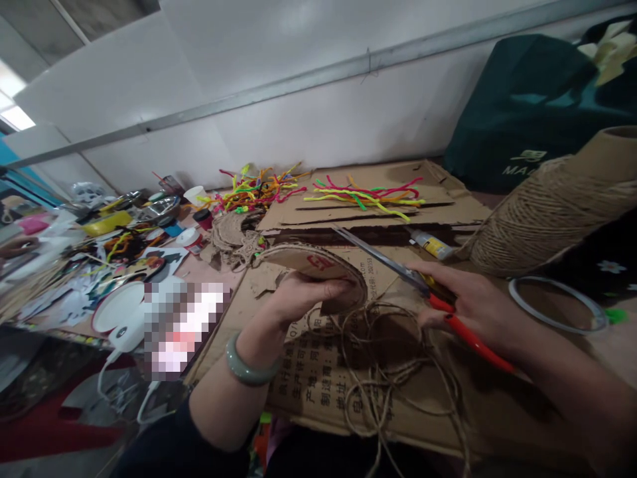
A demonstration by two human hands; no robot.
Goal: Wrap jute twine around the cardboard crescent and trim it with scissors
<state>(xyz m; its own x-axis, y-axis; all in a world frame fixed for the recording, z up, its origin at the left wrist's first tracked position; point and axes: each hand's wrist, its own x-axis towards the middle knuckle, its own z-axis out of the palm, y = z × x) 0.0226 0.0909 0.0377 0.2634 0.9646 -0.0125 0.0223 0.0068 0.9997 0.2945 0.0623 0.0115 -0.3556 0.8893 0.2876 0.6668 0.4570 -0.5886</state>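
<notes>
Left hand (303, 292) has its grip closed on a curved cardboard piece (318, 269); right hand (468, 302) grips red-handled scissors (398, 265), blades just beside it.

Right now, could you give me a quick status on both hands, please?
Left hand grips cardboard disc. Right hand holds red-handled scissors, blades open. Loose twine tangled beneath both.

Table (199, 265): flattened cardboard (448, 398), twine cone (552, 206), pipe cleaners (365, 192), glue tube (430, 244).
</notes>
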